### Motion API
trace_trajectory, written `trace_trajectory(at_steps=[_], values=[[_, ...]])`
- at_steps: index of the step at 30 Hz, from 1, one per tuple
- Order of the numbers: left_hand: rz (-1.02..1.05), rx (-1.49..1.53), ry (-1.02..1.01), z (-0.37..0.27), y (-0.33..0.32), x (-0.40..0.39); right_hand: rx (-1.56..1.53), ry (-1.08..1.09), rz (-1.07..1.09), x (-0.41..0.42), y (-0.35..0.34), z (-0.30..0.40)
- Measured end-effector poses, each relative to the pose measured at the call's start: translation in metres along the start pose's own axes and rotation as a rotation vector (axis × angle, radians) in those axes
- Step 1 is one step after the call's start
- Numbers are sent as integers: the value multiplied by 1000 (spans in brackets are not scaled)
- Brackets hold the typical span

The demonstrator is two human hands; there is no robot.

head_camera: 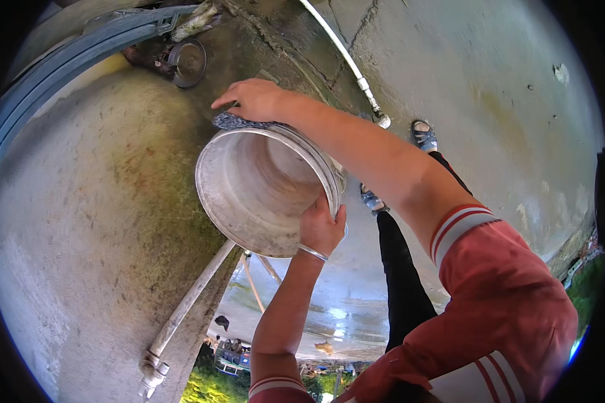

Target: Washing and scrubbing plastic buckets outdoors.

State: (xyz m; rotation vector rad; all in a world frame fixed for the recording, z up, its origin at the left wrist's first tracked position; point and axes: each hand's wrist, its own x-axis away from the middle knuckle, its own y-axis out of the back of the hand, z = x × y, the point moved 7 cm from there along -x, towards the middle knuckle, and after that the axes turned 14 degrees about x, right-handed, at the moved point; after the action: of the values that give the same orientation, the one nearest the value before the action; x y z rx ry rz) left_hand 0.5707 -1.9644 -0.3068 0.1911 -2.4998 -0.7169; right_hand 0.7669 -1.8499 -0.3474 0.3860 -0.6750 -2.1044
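A white plastic bucket [254, 186], stained inside, is tipped so its mouth faces me. My left hand [322, 229], with a silver-coloured bangle at the wrist, grips the near right part of its rim. Over the bucket's far outer side lies my right hand [254, 101], its palm pressing a dark grey speckled scrubbing cloth or pad [237, 122] against the wall just below the rim. The fingers of that hand extend past the cloth. The bucket's base is hidden.
To the left is a mould-stained concrete surface [106, 201], with a pipe and tap [153, 375] at its lower edge. A white pipe [338, 45] crosses the wet concrete floor [474, 75]. A round metal pan [189, 63] sits near a blue-grey rim [80, 60].
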Motion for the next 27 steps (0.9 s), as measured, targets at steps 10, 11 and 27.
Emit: trace_trajectory(at_steps=[10,11,27], values=[[-58,94,102,6,4,3,-177,-15,-86,189,35,16],[-57,94,104,9,4,2,-143,-45,-101,190,33,17],[-4,28,83,11,5,3,-250,-52,13,173,43,8]])
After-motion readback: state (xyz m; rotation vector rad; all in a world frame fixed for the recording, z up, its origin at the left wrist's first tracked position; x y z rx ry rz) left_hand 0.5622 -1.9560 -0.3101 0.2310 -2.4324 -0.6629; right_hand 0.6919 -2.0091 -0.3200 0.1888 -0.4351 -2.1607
